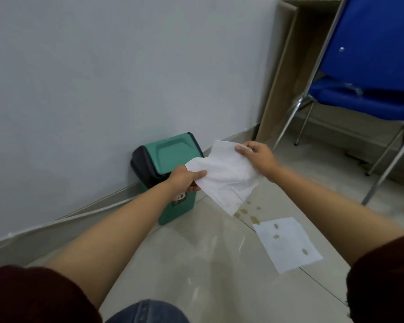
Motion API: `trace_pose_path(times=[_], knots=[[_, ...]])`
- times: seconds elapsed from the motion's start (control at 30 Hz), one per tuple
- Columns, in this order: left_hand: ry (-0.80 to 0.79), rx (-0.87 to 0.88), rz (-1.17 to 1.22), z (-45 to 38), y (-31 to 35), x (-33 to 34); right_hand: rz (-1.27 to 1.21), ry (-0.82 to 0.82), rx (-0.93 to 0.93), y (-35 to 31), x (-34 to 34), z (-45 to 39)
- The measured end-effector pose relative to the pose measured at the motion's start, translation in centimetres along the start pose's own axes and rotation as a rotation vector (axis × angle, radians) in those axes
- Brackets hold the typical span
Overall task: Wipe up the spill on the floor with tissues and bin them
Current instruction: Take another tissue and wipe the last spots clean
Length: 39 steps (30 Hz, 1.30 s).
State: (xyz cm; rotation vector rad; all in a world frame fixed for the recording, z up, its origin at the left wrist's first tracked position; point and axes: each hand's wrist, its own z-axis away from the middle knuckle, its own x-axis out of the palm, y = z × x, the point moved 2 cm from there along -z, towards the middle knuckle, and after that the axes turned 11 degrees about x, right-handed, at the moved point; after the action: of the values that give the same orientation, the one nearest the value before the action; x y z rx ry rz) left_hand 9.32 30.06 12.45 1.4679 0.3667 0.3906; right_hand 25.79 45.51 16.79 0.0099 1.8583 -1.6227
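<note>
A white tissue (226, 177) is stretched in the air between both hands. My left hand (186, 178) pinches its left edge and my right hand (257, 156) pinches its upper right corner. Below it, yellowish spill drops (250, 212) lie on the pale floor tiles. A second tissue (287, 243) lies flat on the floor to the right, with a few wet yellow spots soaking through. A small green bin (168, 157) with a dark swing-lid frame stands against the wall, just behind my left hand.
A blue chair (369, 66) with metal legs stands at the right, and a beige desk panel (282, 73) rises behind it. A white cable (79, 214) runs along the skirting at the grey wall's foot.
</note>
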Motion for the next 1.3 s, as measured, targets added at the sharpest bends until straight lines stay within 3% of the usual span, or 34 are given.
trace_pose_path(times=[0.2, 0.37, 0.67, 0.87, 1.07, 1.3], knots=[[-0.038, -0.070, -0.073, -3.8, 0.1, 5.8, 0.068, 0.071, 0.109, 7.0, -3.0, -2.0], [0.017, -0.160, -0.154, -4.9, -5.1, 10.1, 0.123, 0.136, 0.177, 12.1, -3.9, -3.4], [-0.040, -0.259, -0.255, -6.8, -14.4, 12.2, 0.320, -0.001, 0.369, 22.0, -3.5, -4.6], [0.002, -0.215, -0.488, -8.3, -18.4, 13.5, 0.491, -0.029, 0.435, 25.2, -2.1, -6.1], [0.145, -0.126, -0.496, -9.2, -20.1, 13.5, 0.451, 0.061, 0.463, 26.6, -0.6, -7.1], [0.199, -0.045, -0.466, -9.2, -21.2, 13.9, 0.386, 0.205, 0.441, 27.3, 0.8, -7.8]])
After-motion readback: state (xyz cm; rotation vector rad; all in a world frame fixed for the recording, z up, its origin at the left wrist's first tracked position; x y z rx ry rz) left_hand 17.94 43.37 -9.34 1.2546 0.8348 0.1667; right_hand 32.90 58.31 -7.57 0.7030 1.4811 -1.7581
